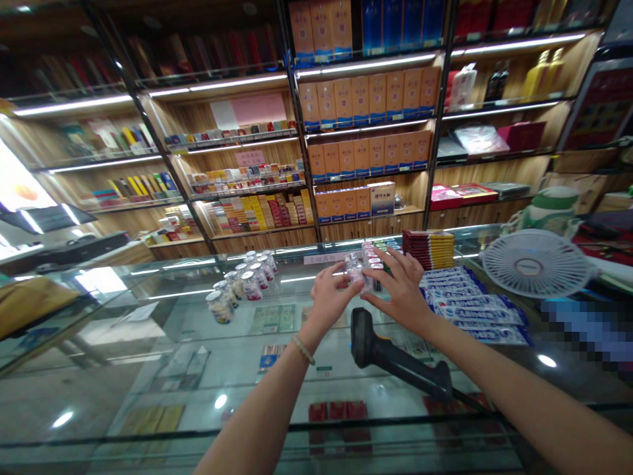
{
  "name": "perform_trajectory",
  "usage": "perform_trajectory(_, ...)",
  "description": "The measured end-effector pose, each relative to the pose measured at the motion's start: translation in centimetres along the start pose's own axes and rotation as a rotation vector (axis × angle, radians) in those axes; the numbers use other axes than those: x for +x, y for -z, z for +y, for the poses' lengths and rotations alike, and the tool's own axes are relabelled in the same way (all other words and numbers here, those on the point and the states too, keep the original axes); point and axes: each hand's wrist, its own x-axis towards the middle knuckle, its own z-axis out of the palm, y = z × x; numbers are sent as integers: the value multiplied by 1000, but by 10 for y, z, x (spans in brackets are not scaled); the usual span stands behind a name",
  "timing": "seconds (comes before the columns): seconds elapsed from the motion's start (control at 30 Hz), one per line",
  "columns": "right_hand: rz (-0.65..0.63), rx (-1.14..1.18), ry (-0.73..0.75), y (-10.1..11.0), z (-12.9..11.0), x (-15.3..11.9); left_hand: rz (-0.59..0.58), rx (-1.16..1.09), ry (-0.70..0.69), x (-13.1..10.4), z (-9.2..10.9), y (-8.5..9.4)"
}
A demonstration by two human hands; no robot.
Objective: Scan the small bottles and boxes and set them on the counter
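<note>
Small clear container (355, 265), pinkish toward its base, at the far side of the glass counter (192, 349), between the two hands; whether its base meets the glass cannot be told. Left hand (330, 295) partly closed, fingers curled and thumb forward, container held at its left and near side. Bead bracelet (302, 349) on that wrist. Right hand (401, 290) more open, fingers spread and bent, thumb well apart from them; a fingertip meets the container's right side, or nearly so, but any firm hold by this hand cannot be told. Just behind and right of the container, rows of small packs (372, 246), pink and green, partly hidden by the right fingers. Farther right, a stack of dark red and gold packs (428, 250); nearer, blue and white sachets (469, 300) lie fanned beside the right forearm. Black handheld scanner (395, 359) on the glass between the forearms, head to the left, handle sloping down right, cable running under the right arm. Well left of the hands, a cluster of white-lidded jars (251, 284), upright. White round fan (538, 264) at right, green and white jug (551, 204) behind it. Beyond the counter, lit wooden shelves (257, 102) with orange and blue boxes (368, 99) near the middle.
</note>
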Motion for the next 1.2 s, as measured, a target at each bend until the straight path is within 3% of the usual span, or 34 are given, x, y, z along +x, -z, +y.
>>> perform_trajectory(0.5, -110, -76, 41, 3, 11, 1, -113, 51, -66, 4, 1, 10)
perform_trajectory(0.67, -137, -70, 90, 9, 12, 3, -42, 175, -188, 2, -2, 15)
perform_trajectory(0.8, -63, -146, 123, 10, 15, 5, 60, 350, -338, -4, -3, 20)
perform_trajectory(0.93, 18, -233, 205, 7, 20, 5, 44, 455, -486, -9, -2, 22)
perform_trajectory(1.2, 55, -288, 261, 11, 22, 8, 27, 496, -514, -9, -3, 22)
